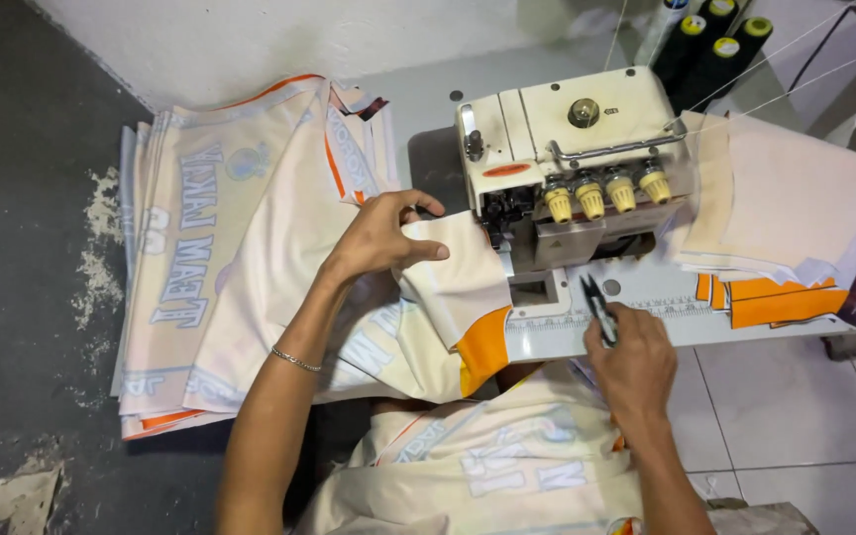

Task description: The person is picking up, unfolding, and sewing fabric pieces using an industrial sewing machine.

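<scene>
Two hands on the job at once: the left hand [380, 236] sits curled on top of a cream fabric piece with an orange patch [458, 297], fingertips pinching its edge right where it feeds into the overlock sewing machine [572, 159], which sits at about 2 o'clock from that hand. The right hand [634, 362], down at about 5 o'clock from the machine, is closed around small black thread snips [597, 307] with the tips poking up toward the machine bed. At 9 o'clock of the left hand there's a stack of printed cream panels [230, 248], another pile of cut pieces [795, 218] lies at 3 o'clock of the machine, and thread cones [715, 45] stand at its 1 o'clock.
</scene>
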